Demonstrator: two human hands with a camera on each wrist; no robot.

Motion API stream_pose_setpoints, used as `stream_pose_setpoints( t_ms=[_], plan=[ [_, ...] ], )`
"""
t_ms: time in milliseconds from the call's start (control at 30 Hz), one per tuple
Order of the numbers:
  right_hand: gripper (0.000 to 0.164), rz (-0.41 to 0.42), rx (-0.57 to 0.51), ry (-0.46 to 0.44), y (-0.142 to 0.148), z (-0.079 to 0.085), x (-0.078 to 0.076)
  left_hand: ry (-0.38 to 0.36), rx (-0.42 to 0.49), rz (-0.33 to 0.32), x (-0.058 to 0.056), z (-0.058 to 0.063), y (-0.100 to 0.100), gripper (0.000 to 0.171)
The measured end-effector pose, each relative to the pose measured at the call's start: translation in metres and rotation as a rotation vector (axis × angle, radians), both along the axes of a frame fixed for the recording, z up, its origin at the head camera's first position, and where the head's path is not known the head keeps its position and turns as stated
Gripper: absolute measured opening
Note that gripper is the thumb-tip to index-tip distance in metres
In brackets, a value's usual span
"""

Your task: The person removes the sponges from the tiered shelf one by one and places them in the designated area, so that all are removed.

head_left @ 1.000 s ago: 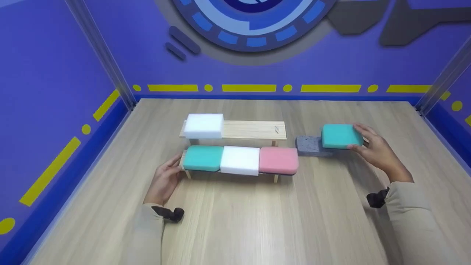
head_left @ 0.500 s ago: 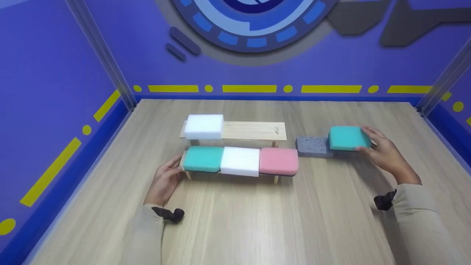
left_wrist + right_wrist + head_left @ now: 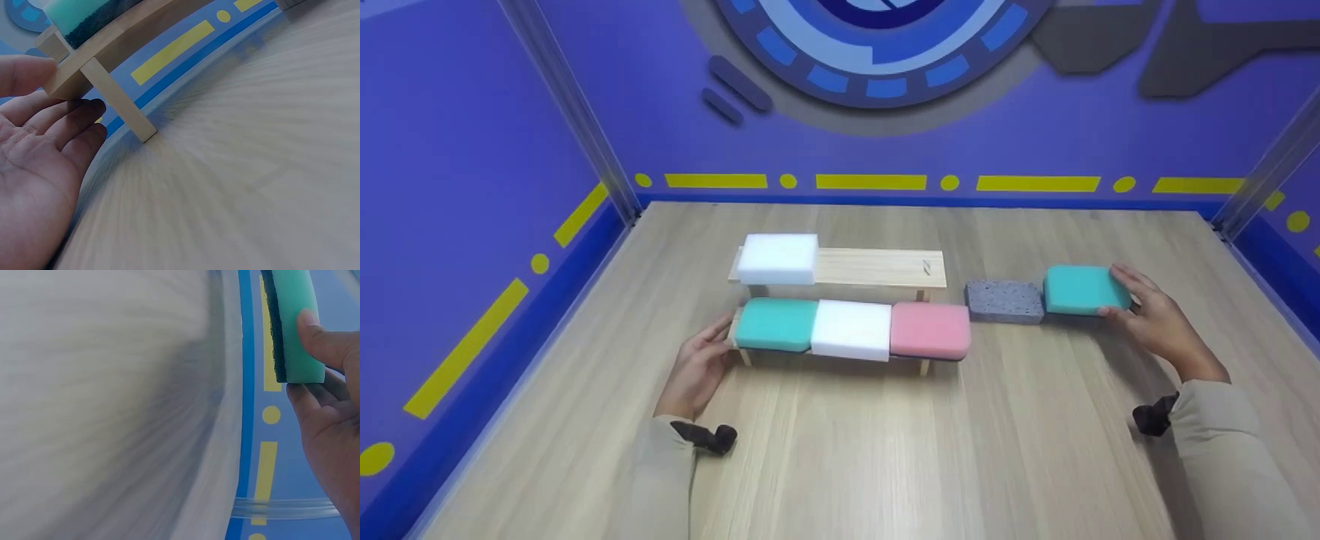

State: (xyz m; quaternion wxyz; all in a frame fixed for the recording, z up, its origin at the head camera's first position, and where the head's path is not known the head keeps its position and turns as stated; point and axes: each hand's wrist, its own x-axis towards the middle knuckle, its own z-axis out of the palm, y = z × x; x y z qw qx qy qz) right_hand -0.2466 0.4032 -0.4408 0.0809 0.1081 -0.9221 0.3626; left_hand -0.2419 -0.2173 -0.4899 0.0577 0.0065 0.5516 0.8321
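Observation:
In the head view, my right hand (image 3: 1159, 326) grips a green sponge (image 3: 1084, 289) by its right end. The right wrist view shows this sponge's dark scouring layer (image 3: 274, 332) and my thumb on the green foam, with fingers at its end. A grey pumice-like block (image 3: 1005, 301) lies just left of it. My left hand (image 3: 701, 367) holds the left end of the front wooden stand (image 3: 115, 104), thumb at the board's end and fingers under it. On that stand, side by side, are a green sponge (image 3: 776, 324), a white sponge (image 3: 851, 330) and a pink sponge (image 3: 930, 330).
Behind stands a second low wooden stand (image 3: 877, 266) with a white sponge block (image 3: 778, 259) on its left part. Blue panels with yellow marks (image 3: 870, 181) border the wooden table (image 3: 840, 450) at the back and sides.
My right hand has moved to the right and slightly nearer with the green sponge, uncovering more of the grey block. My left hand and the front stand stay in place.

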Motion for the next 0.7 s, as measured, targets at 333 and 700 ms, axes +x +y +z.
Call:
stream_pose_setpoints(
  t_ms=[333,700],
  plan=[
    [0.072,-0.014,0.044,-0.020,0.0044,-0.0040,-0.0027,-0.018,0.008,0.004,-0.0007,0.0012,-0.0005,0.055],
    [0.074,-0.001,0.064,-0.064,0.0063,-0.0096,-0.0076,0.000,-0.025,0.000,-0.0011,-0.0006,0.0003,0.055]
  ],
)
